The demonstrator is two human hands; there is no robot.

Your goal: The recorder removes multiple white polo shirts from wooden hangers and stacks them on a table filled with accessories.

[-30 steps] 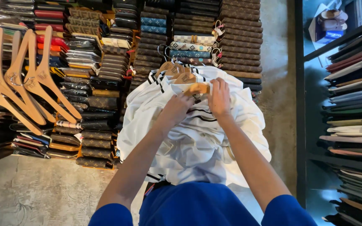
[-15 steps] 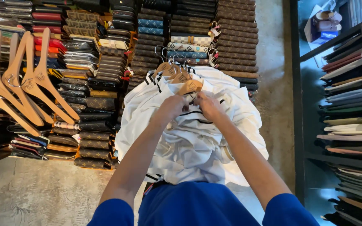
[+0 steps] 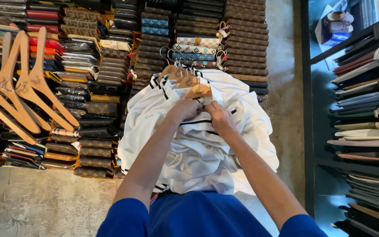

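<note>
White cotton shirts with black trim [image 3: 202,145] hang bunched on wooden hangers [image 3: 188,81] straight ahead of you, and both your hands work at the front shirt's collar. Your left hand [image 3: 185,109] is curled shut on the white fabric just under the nearest light wooden hanger [image 3: 199,91]; your right hand [image 3: 220,117] pinches the cloth beside it. Pull too hard and the shirt may slip off that hanger, or drag its neighbours askew. Stacked patterned wallets [image 3: 97,87] sit close behind; a swinging hanger could knock them.
</note>
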